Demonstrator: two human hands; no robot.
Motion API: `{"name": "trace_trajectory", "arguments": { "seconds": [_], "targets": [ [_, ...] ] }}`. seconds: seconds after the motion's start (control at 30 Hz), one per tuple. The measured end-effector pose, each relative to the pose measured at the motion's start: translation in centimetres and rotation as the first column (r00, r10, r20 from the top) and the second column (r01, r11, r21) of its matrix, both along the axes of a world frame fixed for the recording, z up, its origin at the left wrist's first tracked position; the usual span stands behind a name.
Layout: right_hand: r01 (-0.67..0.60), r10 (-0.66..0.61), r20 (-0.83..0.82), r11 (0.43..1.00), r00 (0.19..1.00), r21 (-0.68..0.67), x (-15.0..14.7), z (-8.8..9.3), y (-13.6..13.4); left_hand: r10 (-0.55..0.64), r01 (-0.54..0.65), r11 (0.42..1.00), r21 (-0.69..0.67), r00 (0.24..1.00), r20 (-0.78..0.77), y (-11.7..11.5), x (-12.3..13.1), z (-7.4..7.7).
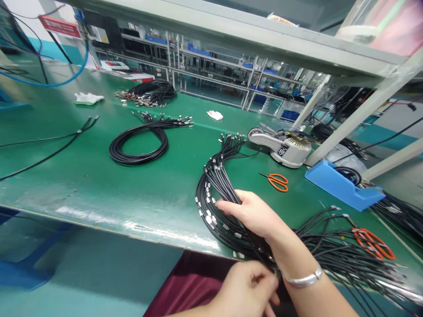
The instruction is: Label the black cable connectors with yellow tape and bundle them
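A thick bundle of black cables [211,189] with metal end fittings and small white tags curves over the front of the green table. My right hand [253,211], a silver bangle on its wrist, is wrapped round the bundle, thumb on top. Below it, at the table's front edge, my left hand [244,286] has its fingers curled in beside the cables. What those fingertips pinch, if anything, is hidden. More loose black cables [346,251] fan out to the right, partly behind my right forearm, with orange-handled scissors [373,244] among them.
A coiled cable bundle [139,145] lies left of centre, another cable pile [152,92] behind it. Orange scissors [278,182] lie near a grey round-based device [287,147] and a blue bin [343,185]. White gloves [214,115] rest farther back. A metal shelf beam [231,31] crosses overhead.
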State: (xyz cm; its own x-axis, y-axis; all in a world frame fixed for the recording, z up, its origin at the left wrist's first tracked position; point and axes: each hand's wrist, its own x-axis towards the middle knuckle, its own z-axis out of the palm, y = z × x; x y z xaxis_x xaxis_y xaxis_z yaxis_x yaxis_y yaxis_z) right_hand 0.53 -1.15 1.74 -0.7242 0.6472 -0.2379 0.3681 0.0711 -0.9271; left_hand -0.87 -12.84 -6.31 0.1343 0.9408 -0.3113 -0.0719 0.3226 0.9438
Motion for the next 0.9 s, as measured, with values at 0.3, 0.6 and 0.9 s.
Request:
{"name": "trace_trajectory", "arguments": {
  "seconds": [0.3,0.6,0.9],
  "targets": [
    [-0.05,0.05,0.057,0.999,0.997,0.001,-0.2,0.1,-0.3,0.317,0.4,0.724,0.563,0.532,-0.785,-0.2,-16.3,3.4],
    [-0.023,0.012,0.116,0.995,0.993,0.092,-0.6,-0.6,-0.9,0.286,0.614,0.592,0.522,0.446,-0.848,4.1,-18.9,5.2],
    [0.071,-0.071,0.121,0.997,0.99,0.011,-0.9,0.1,-1.2,0.626,-0.557,0.76,0.336,0.766,-0.145,2.3,-14.9,4.1]
  ]
}}
